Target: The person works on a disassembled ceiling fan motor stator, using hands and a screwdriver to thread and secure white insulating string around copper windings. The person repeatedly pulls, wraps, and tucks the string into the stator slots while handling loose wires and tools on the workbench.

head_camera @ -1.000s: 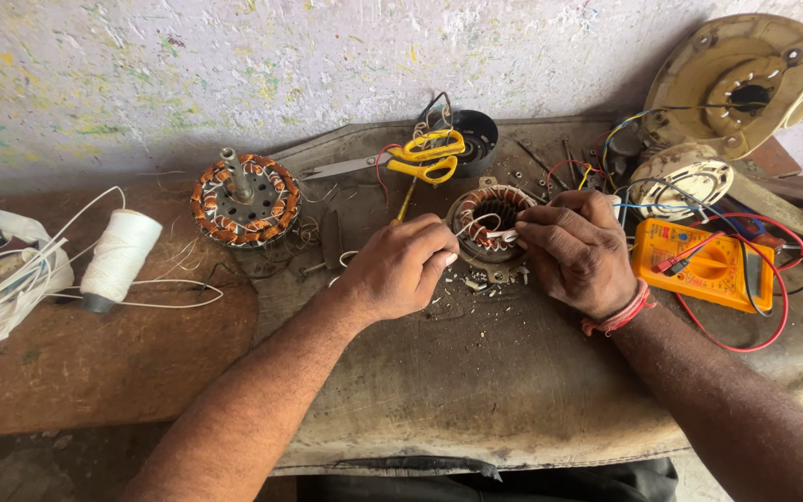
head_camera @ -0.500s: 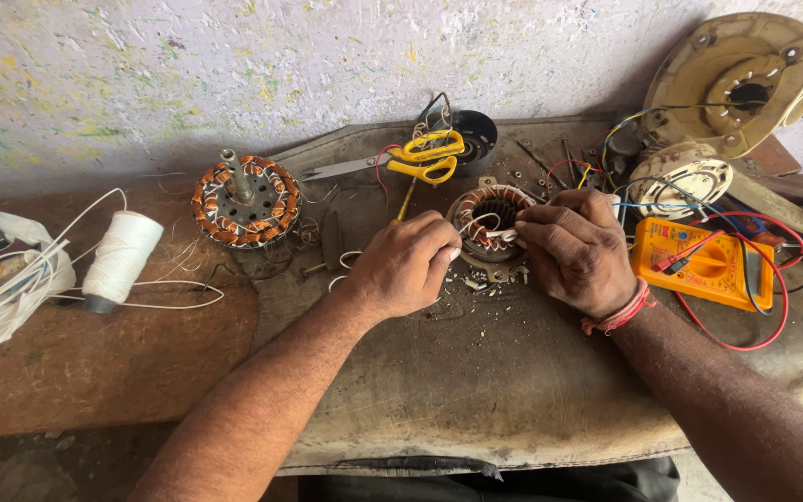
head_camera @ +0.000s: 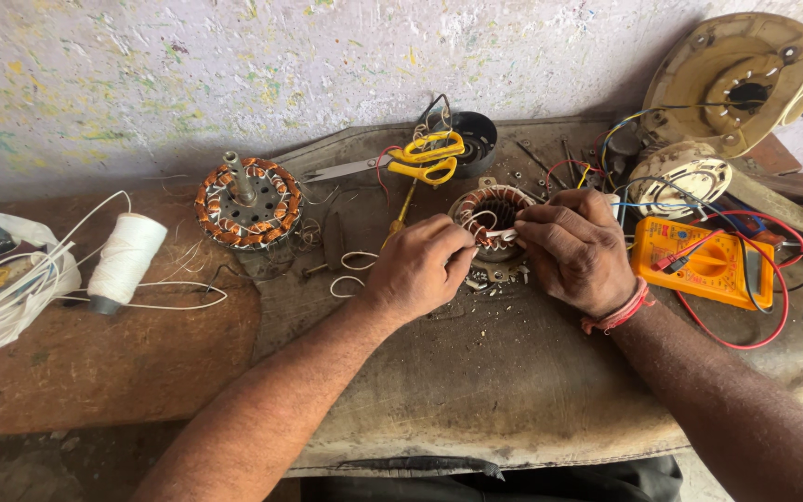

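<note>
A small round motor stator (head_camera: 493, 206) with copper windings and white sleeving sits on a grey cloth (head_camera: 476, 381) in the middle of the bench. My left hand (head_camera: 417, 268) grips its near left rim, fingers pinched on the windings. My right hand (head_camera: 576, 249) pinches a white sleeve at its right rim. A red thread band circles my right wrist. Both hands cover the stator's front edge.
A larger copper-wound stator with a shaft (head_camera: 248, 200) stands to the left. A white thread spool (head_camera: 125, 260) and plastic bag (head_camera: 2, 279) lie far left. Yellow-handled scissors (head_camera: 411, 160) lie behind. An orange multimeter (head_camera: 708, 265) with red leads and fan housings (head_camera: 736, 88) sit at right.
Both hands stay on the small stator; the fingers have shifted only slightly on the windings and sleeving.
</note>
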Motion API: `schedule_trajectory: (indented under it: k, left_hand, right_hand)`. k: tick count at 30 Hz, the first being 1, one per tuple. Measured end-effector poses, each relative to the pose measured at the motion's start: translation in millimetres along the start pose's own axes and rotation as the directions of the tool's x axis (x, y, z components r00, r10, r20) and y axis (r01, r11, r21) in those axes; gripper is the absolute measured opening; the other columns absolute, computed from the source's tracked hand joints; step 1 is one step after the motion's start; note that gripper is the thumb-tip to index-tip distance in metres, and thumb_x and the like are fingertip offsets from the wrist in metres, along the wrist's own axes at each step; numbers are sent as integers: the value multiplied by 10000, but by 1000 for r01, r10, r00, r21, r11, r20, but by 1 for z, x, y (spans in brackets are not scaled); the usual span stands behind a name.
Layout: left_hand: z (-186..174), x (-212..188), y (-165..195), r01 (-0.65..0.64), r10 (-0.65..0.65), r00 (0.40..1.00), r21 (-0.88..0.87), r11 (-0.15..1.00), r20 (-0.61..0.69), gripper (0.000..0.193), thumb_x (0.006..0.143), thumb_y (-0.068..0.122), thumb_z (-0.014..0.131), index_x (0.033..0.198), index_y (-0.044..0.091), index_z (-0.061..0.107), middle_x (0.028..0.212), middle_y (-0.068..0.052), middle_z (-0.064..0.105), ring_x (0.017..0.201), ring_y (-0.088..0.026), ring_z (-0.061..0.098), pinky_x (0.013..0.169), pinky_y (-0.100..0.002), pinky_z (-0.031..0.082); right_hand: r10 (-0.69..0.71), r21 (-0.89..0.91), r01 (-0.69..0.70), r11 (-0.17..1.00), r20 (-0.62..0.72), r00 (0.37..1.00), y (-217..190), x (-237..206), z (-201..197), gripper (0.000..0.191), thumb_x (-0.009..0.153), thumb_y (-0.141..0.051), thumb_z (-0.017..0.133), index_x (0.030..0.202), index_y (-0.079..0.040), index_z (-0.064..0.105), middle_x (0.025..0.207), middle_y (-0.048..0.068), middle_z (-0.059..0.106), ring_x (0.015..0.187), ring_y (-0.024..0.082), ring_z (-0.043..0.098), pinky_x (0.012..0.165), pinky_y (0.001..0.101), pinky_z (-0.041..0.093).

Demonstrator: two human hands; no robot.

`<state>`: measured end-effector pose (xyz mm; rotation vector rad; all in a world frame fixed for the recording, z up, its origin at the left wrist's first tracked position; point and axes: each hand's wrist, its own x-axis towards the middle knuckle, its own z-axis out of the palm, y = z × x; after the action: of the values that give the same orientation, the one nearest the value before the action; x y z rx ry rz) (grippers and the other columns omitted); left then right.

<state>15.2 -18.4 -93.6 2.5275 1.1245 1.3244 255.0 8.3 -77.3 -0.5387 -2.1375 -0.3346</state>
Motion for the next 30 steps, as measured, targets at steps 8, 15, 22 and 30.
schedule_trajectory:
  k: [8,15,22,30]
  left_hand:
    - [4,-5,6,-12,11,1000,-85,996,-12,139,902,94,789,951,51,666,894,-80,663,847,-246,712,725,-371,586]
    - [13,-4,2,23,-26,999,-138,990,-23,330,876,137,830,1085,60,586,988,-98,708,887,-245,733,730,-364,591]
    - [18,0,2,-10,4,998,-109,994,-55,365,883,173,833,1105,55,569,968,-88,693,893,-251,730,737,-376,587]
    - [5,-1,7,-142,147,987,71,987,-71,323,911,229,811,1059,52,585,907,-85,630,844,-244,626,749,-409,514]
  right_hand:
    - [3,16,-3,1000,8,1000,1,0,-1,275,788,-10,809,1045,-62,727,1094,70,726,1022,311,635,889,421,515]
    - [8,16,-8,1000,20,1000,0,-1,0,275,784,-14,810,1044,-64,733,1103,65,725,1028,313,635,898,420,517]
    - [7,19,-7,1000,18,1000,1,-1,1,276,782,-16,811,1043,-61,729,1103,66,724,1029,317,632,896,419,518]
    - [9,24,-9,1000,17,1000,1,-2,1,272,784,-24,813,1040,-61,729,1098,71,726,1034,320,634,903,424,522]
